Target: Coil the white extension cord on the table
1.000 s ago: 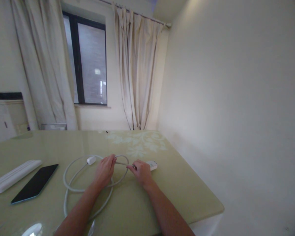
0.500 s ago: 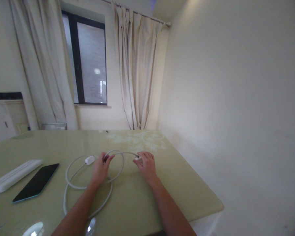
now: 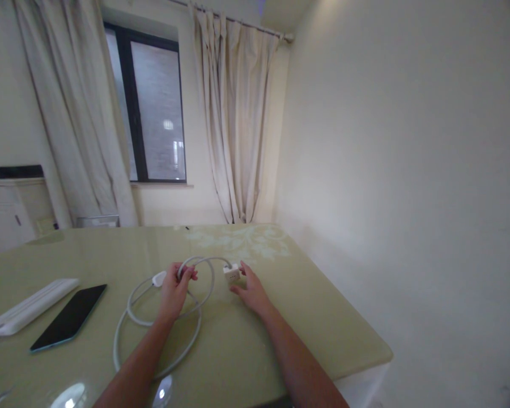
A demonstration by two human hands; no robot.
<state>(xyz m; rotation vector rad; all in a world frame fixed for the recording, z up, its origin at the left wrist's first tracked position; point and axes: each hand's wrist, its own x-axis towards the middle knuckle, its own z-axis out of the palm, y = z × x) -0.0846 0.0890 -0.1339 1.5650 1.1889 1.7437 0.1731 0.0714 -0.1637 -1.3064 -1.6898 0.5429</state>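
Observation:
A white cable (image 3: 131,317) lies looped on the pale green table (image 3: 280,328). My left hand (image 3: 175,289) pinches the cable near its small white inline piece (image 3: 158,278). The cable arcs over to a small white plug block (image 3: 232,273). My right hand (image 3: 249,288) holds that block between thumb and fingers, lifted a little off the table. Both forearms reach in from the bottom edge.
A black phone (image 3: 68,317) lies face up at the left, next to a long white power strip (image 3: 23,309). The table's right edge runs along a bare wall. Curtains and a dark window stand behind; a white cabinet (image 3: 4,212) is at far left.
My right hand went from pinching the cable beside the plug block to gripping the block and drawing it toward the left hand. The cable loop has tightened and shifted slightly right.

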